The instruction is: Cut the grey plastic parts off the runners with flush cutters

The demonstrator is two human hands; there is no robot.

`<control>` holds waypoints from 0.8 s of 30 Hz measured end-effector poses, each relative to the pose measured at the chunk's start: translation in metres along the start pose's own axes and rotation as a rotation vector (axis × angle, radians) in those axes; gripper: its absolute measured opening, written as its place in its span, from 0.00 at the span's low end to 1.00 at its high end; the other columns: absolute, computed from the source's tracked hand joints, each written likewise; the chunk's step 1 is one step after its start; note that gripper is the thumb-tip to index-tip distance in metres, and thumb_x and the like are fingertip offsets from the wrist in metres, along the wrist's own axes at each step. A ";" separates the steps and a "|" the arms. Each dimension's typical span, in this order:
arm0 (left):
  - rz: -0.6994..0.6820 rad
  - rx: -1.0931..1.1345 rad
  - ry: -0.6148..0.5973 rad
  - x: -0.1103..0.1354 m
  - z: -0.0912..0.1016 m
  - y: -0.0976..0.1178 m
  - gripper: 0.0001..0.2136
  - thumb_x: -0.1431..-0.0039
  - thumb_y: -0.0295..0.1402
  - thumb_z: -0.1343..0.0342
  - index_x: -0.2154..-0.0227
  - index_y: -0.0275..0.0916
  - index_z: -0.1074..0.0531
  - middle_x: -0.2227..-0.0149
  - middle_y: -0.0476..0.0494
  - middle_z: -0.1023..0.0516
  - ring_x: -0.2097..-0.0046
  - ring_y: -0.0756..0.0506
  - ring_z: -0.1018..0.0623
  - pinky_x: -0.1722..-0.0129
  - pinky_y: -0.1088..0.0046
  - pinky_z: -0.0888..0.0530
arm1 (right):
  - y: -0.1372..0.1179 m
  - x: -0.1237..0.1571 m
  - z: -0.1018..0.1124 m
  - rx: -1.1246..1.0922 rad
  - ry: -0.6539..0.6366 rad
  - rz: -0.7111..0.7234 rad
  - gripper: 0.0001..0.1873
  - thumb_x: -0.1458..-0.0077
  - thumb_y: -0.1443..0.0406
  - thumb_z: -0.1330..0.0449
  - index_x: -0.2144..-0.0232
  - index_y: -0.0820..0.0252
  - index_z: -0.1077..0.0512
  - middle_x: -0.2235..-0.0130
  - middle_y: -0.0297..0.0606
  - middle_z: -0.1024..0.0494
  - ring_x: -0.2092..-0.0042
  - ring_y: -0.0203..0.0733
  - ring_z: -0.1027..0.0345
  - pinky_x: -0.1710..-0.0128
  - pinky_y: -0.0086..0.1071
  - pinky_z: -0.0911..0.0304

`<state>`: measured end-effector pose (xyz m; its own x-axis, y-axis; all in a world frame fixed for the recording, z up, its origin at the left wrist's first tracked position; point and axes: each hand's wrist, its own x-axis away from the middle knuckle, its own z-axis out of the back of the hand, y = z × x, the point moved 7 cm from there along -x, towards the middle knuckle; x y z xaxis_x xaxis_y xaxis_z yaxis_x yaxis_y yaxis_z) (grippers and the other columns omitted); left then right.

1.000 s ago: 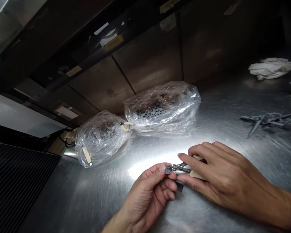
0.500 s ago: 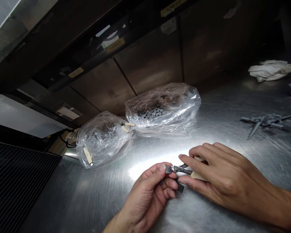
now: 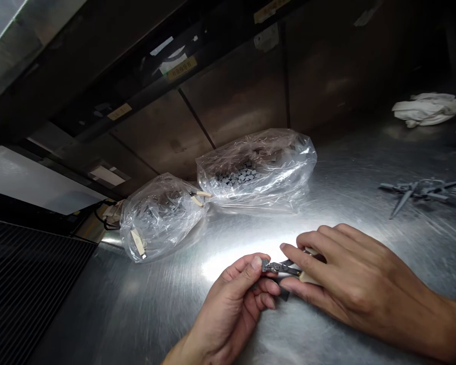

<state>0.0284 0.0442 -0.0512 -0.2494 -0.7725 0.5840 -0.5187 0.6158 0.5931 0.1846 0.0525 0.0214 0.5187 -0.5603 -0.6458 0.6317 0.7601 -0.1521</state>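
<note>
Between thumb and fingertips, my left hand point(image 3: 237, 299) pinches a small grey plastic part point(image 3: 265, 264). My right hand point(image 3: 351, 279) is wrapped round a pair of cutting pliers point(image 3: 285, 267) with cream handles. The jaws of the pliers touch the right side of the grey part. Below the pliers a second dark grey piece point(image 3: 283, 294) shows by my left fingers; how it is held is hidden. Both hands are just above the metal table point(image 3: 144, 314).
Behind my hands stand two clear plastic bags, the right bag point(image 3: 289, 177) and the left bag point(image 3: 167, 228), with many grey parts inside. Grey plastic sprues point(image 3: 421, 192) lie to the right. A white cloth point(image 3: 429, 109) rests at the far right. Cream-handled tools point(image 3: 138, 242) lie by the left bag.
The grey part has turned slightly in my left fingers, and the jaws of the pliers sit closer against it. The handles are a little closer together. The dark grey piece below is more hidden.
</note>
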 end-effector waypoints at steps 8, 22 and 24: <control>-0.007 -0.015 0.019 -0.001 0.001 0.000 0.10 0.45 0.31 0.28 0.63 0.31 0.17 0.71 0.42 0.17 0.73 0.52 0.21 0.71 0.81 0.23 | -0.003 0.000 0.000 0.046 -0.006 0.046 0.12 0.30 0.61 0.44 0.56 0.65 0.24 0.67 0.39 0.25 0.67 0.44 0.33 0.63 0.41 0.46; -0.025 -0.043 0.037 0.000 0.002 0.001 0.07 0.41 0.29 0.31 0.63 0.30 0.18 0.71 0.43 0.18 0.74 0.54 0.22 0.71 0.81 0.24 | -0.004 0.001 -0.001 0.063 -0.046 0.054 0.13 0.29 0.61 0.46 0.57 0.64 0.26 0.70 0.36 0.28 0.71 0.42 0.35 0.69 0.40 0.51; -0.024 -0.045 0.039 0.000 0.002 0.001 0.07 0.41 0.29 0.32 0.62 0.30 0.18 0.71 0.43 0.19 0.74 0.54 0.23 0.71 0.81 0.24 | -0.005 0.002 -0.001 0.075 -0.045 0.062 0.13 0.29 0.61 0.46 0.57 0.64 0.26 0.70 0.35 0.29 0.71 0.43 0.35 0.69 0.40 0.52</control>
<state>0.0263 0.0443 -0.0520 -0.2043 -0.7812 0.5899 -0.4865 0.6039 0.6313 0.1819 0.0481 0.0203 0.5829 -0.5283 -0.6173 0.6379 0.7681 -0.0551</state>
